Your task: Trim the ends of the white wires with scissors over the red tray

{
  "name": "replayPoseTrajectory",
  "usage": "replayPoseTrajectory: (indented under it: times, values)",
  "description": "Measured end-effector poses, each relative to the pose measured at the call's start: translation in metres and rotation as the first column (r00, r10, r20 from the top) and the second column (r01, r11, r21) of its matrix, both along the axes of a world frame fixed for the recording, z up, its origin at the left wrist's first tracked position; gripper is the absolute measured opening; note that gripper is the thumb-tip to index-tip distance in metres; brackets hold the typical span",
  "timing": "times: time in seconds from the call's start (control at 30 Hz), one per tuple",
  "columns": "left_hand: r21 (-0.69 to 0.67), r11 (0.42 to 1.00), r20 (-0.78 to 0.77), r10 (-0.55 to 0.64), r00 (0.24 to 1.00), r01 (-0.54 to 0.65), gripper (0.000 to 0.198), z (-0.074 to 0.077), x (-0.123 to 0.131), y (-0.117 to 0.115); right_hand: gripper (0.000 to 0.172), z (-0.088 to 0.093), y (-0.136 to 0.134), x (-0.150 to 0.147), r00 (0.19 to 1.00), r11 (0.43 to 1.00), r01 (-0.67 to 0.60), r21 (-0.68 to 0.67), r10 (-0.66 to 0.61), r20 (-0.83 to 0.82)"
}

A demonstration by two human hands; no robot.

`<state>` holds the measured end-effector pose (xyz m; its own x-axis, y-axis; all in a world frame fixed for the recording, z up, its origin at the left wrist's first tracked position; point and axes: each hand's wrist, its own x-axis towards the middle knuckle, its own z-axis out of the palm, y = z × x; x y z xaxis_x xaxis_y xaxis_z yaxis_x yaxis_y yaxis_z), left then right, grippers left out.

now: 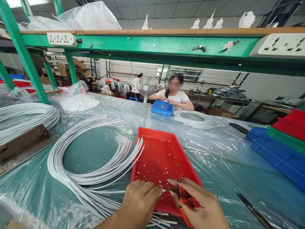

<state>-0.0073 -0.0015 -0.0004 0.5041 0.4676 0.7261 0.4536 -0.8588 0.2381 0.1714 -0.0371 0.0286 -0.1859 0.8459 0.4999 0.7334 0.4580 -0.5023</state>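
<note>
Centrally, the tip of a white wire (164,190) is seen pinched between thumb and forefinger of the left hand (143,200), over the near part of a red tray (156,131). By the right hand (202,203), orange-handled pliers (186,218) are gripped, their dark jaws directed at that tip (whether contact is made cannot be told). Leftward of the left hand, a looped bundle of white cables (57,160) is laid on plastic sheeting (30,197); rightward of the right hand, tweezers (254,208) are placed. For clean work, presumably, the wire should be pinched near its end and the jaws set square.
</note>
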Motion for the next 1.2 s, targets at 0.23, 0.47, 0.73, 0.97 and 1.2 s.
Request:
replayPoseTrajectory:
  times: [0.23, 0.47, 0.73, 0.97, 1.2]
  values:
    - [-0.081, 0.997, -0.024, -0.018, 1.0, 0.016, 0.019, -0.003, -0.001, 0.001, 0.021, 0.018, 0.0, -0.004, 0.919, 0.994, -0.049, -0.099, 0.084, 0.386]
    - [0.009, 1.0, -0.056, -0.024, 0.998, 0.024, 0.021, -0.003, -0.002, 0.0, 0.015, 0.034, 0.004, -0.021, 0.86, 0.945, 0.115, -0.304, 0.058, 0.507]
    - [-0.067, 0.994, -0.072, -0.094, 0.993, 0.089, 0.019, 0.0, -0.008, 0.001, 0.021, 0.038, 0.018, -0.017, 0.947, 0.866, 0.033, -0.5, 0.132, 0.292]
    - [-0.164, 0.986, 0.074, -0.028, 0.997, 0.04, 0.013, 0.001, -0.009, 0.002, 0.012, 0.028, 0.03, -0.012, 0.887, 0.626, -0.412, -0.662, 0.109, -0.449]
    - [-0.391, 0.919, 0.185, 0.031, 0.982, 0.044, 0.013, 0.003, -0.011, -0.01, 0.009, 0.022, 0.029, -0.018, 0.863, 0.703, -0.374, -0.605, 0.025, -0.504]
